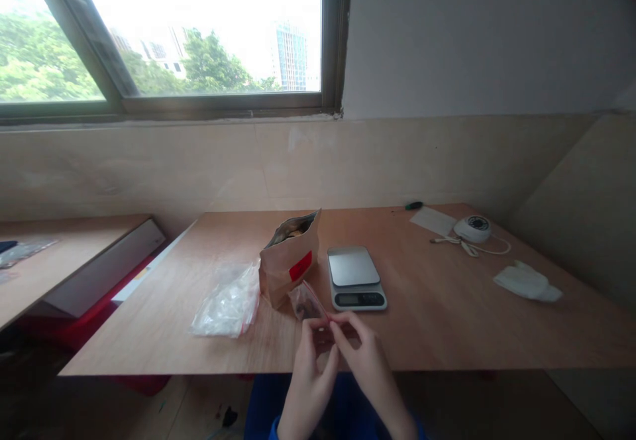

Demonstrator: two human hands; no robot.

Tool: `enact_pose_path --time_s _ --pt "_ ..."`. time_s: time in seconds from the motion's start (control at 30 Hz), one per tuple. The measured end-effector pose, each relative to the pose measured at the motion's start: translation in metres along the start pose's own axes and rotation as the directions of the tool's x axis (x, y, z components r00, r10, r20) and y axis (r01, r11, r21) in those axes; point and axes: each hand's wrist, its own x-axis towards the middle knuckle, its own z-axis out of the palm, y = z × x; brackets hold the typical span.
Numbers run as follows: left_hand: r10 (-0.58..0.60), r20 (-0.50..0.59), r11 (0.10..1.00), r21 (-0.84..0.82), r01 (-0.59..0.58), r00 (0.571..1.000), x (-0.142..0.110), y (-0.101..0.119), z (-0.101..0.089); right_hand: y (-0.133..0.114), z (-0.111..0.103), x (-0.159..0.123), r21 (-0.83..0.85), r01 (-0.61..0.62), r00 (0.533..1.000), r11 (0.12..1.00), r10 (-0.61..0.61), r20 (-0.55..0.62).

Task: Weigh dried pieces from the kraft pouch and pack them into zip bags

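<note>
While both hands meet at the near table edge, the small zip bag point(307, 302) sits pinched between them: left hand point(309, 374) and right hand point(366, 360) each have fingertips closed on the bag's near end, at the red seal strip. Bag body extends up and away from the pinch, tilted toward the left, lower end just above the tabletop. Clear thin film, dark lumpy contents inside, can't tell what they are.

Just beyond the grip and slightly left: brown paper pouch point(291, 260), upright, top open, matte kraft paper, red rectangular label on the face toward the hands. It looks to touch the zip bag, or nearly so; can't tell which.

Just beyond the grip to the right: kitchen scale point(354, 277), flat, rounded-rectangle brushed grey platform, dark display strip on the near edge. Close beside the bag, not touching.

Left of the grip: loose pile of empty clear bags point(227, 304), crinkled glossy film, red edge visible.

Well off to the far right: white round device point(472, 228) with cable, white crumpled cloth point(527, 282), sheet of paper point(433, 220).

Table point(447, 321): smooth light plywood, visible grain.
</note>
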Motion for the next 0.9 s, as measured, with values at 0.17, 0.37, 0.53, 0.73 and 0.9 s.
enact_pose_path --time_s 0.17,0.37,0.53,0.73,0.9 --pt "0.031 -0.102 0.997 0.080 -0.023 0.994 0.002 0.005 0.002 -0.005 -0.012 -0.005 -0.089 0.096 0.994 0.991 -0.091 0.054" --pt "0.016 -0.106 0.993 0.119 -0.003 0.994 0.005 0.012 0.000 -0.018 -0.016 -0.012 -0.062 0.098 0.991 0.993 -0.091 0.101" --pt "0.029 -0.127 0.987 0.159 -0.009 0.992 0.004 0.017 -0.002 -0.021 -0.017 -0.013 -0.043 0.125 0.980 0.991 -0.117 0.164" --pt "0.094 -0.104 0.986 0.150 -0.078 0.990 0.012 0.025 -0.001 -0.021 -0.026 -0.002 0.017 0.102 0.974 0.995 -0.103 0.200" --pt "0.145 -0.151 0.986 0.108 -0.130 0.978 0.028 0.026 0.002 -0.030 -0.034 0.024 0.061 0.120 0.966 0.991 -0.131 0.222"
